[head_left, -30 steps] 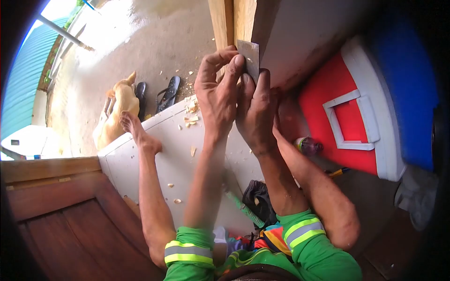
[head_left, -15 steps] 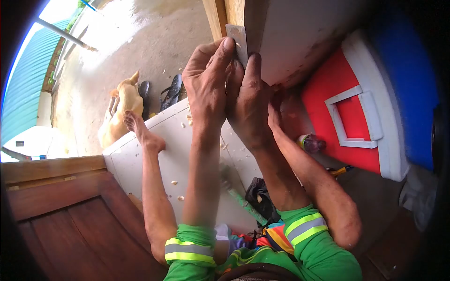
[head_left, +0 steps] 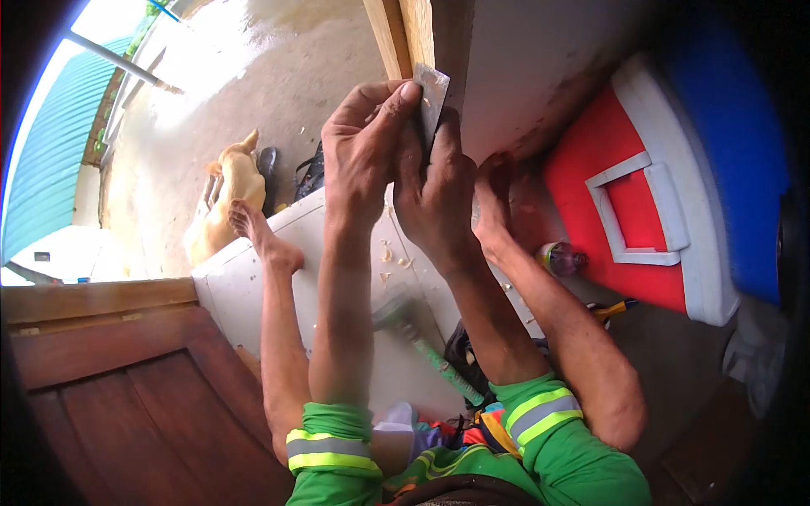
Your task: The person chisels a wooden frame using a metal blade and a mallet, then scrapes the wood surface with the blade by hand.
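A small flat metal plate point(head_left: 432, 91) is pinched between my two hands near the top centre, tilted a little. My left hand point(head_left: 363, 139) grips its left edge with thumb and bent fingers. Lower on its right side, my right hand point(head_left: 434, 173) holds it with the fingertips close together. The plate's upper end lies against the face of a light wooden post point(head_left: 418, 34), just above my hands. Some of my fingers are hidden behind the plate.
A tan dog point(head_left: 234, 190) lies beside dark sandals point(head_left: 268, 173) at left. A brown panelled door point(head_left: 143, 413) is at lower left. A red and white cooler point(head_left: 582, 177) stands right, near a bottle point(head_left: 561, 258). A green-handled tool point(head_left: 443, 368) lies on tiles with wood shavings.
Both hands have shifted slightly left and down in view. The metal plate has tilted, its top now leaning right. More of the green-handled tool shows.
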### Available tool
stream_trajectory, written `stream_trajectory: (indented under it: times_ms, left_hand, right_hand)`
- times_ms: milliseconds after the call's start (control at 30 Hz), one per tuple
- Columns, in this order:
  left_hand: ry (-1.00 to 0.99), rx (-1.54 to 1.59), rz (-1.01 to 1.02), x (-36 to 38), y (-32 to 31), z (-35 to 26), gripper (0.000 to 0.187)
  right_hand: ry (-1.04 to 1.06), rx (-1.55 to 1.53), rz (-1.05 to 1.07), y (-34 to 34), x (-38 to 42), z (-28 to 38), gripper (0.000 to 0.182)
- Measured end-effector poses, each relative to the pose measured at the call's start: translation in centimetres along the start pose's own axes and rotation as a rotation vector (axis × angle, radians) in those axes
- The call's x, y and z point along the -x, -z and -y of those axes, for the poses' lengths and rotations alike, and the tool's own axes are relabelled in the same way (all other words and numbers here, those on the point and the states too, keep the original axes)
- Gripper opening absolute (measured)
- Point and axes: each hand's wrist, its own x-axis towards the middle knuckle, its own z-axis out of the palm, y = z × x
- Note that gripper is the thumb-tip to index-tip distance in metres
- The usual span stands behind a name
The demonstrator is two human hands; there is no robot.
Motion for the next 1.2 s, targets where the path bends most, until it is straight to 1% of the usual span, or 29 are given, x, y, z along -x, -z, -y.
stream_trajectory:
  times_ms: [33,67,167,233,300,400,467,500,567,600,667,700,767,900,1100,1167,1200]
  left_hand:
    - [0.012,-0.023,0.019,-0.2,0.2,-0.2,0.026]
    - [-0.016,-0.071,0.046,-0.4,0.4,-0.4,0.026]
    - [-0.007,-0.093,0.060,-0.7,0.5,-0.5,0.027]
    - [0.044,-0.131,0.083,-0.7,0.8,-0.4,0.027]
    - [0.084,-0.151,0.120,-1.0,1.1,0.0,0.025]
    - [0.095,-0.068,0.139,-1.1,1.1,0.4,0.023]
    - [0.114,-0.014,0.130,-1.0,1.0,0.7,0.024]
    - [0.131,0.004,0.114,-1.0,0.8,0.7,0.024]
    - [0.160,0.060,0.080,-0.7,0.5,0.9,0.025]
    - [0.169,0.097,0.066,-0.6,0.2,1.1,0.026]
    - [0.182,0.135,0.043,-0.5,-0.2,1.2,0.026]
    - [0.186,0.139,0.035,-0.4,-0.4,1.2,0.027]
    - [0.189,0.154,0.023,-0.2,-0.5,0.9,0.028]
    - [0.179,0.184,0.019,0.0,-1.0,0.9,0.029]
    - [0.154,0.228,0.009,0.3,-1.5,1.4,0.030]
    - [0.158,0.231,0.019,0.4,-1.6,1.5,0.030]
    - [0.163,0.233,0.021,0.4,-1.7,1.5,0.031]
  right_hand:
    - [-0.040,-0.019,0.009,-0.3,-0.2,0.0,0.039]
    - [-0.017,-0.026,-0.033,-0.8,-0.2,-0.2,0.040]
    - [0.057,-0.034,-0.132,-2.2,-0.2,-1.3,0.043]
    - [0.110,-0.028,-0.162,-2.7,-0.1,-1.9,0.048]
    - [0.099,0.023,-0.170,-2.6,-0.2,-1.9,0.051]
    - [0.040,-0.014,-0.135,-2.7,-0.4,-2.8,0.055]
    - [-0.081,-0.311,-0.116,-2.7,-0.5,-3.2,0.045]
    - [-0.176,-0.575,-0.115,-2.7,-0.5,-3.2,0.036]
    - [-0.207,-0.606,-0.092,-2.0,-0.5,-2.3,0.028]
    - [-0.138,-0.372,-0.073,-1.3,-0.4,-1.4,0.028]
    - [0.016,-0.043,-0.067,-0.6,-0.4,-1.5,0.029]
    - [0.100,0.057,-0.083,-0.4,-0.5,-2.5,0.030]
    - [0.165,0.195,-0.097,-0.4,-0.5,-1.8,0.033]
    - [0.141,0.253,-0.106,0.0,-0.4,-0.6,0.040]
    - [0.138,0.275,-0.073,0.8,-0.7,0.1,0.041]
    - [0.181,0.326,-0.081,1.1,-0.8,0.0,0.042]
    - [0.236,0.359,-0.092,1.2,-1.1,-0.3,0.044]
